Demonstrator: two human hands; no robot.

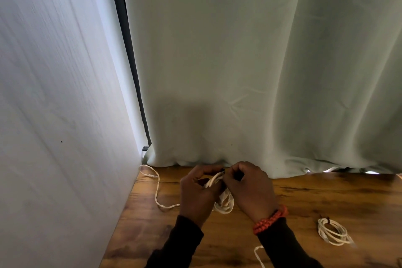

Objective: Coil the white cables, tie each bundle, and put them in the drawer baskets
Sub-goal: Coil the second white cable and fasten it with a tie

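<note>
Here I am holding a coiled white cable (224,200) above the desk (315,198) with both hands: my left hand (196,193) is gripping the coil, my right hand (250,189) is pinching a dark tie (223,171) at its twelve o'clock. A finished bundle (332,231) is lying at four o'clock.

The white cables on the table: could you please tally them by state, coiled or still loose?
Coiled, in the hands: 1, the coil gripped by the left hand and the right hand
Coiled, lying on the table: 1, the tied bundle
Loose: 2, the far cable and the near cable
Total: 4
</note>
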